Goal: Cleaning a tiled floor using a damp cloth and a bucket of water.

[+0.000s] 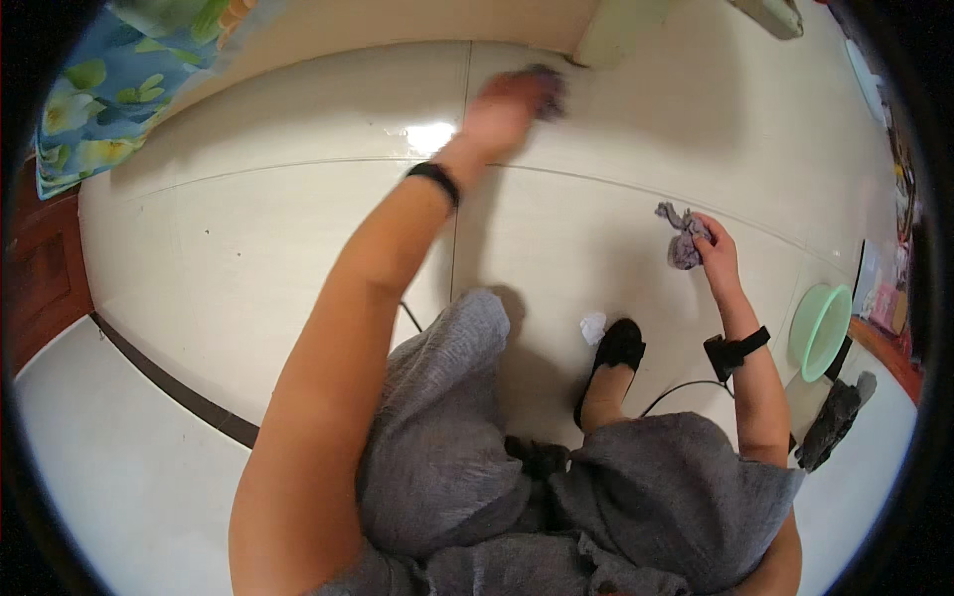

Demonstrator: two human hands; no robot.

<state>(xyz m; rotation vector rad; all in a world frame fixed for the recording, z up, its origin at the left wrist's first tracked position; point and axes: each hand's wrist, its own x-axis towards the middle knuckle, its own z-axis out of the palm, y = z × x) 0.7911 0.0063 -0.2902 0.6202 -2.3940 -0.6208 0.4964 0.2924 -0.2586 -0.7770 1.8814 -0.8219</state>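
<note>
Far out over the pale tiled floor (328, 228), my left hand (504, 107) is closed on a bunched dark purple cloth (549, 91), close to the base of the wall. Motion blurs this hand, so its separate fingers do not show well. My right hand (723, 256) pinches a crumpled greyish-purple cloth (686, 248) between thumb and fingers, with one end sticking out to the left. Whether that cloth touches the floor I cannot tell. Black bands with a cable sit on my forearms.
A crumpled white scrap (593, 328) lies beside my black shoe (623, 344). To the right stands a light green basin (823, 333), with a dark cloth (833, 422) nearer me. Blue floral fabric (119, 89) hangs at the far left, above brown wood (45, 268).
</note>
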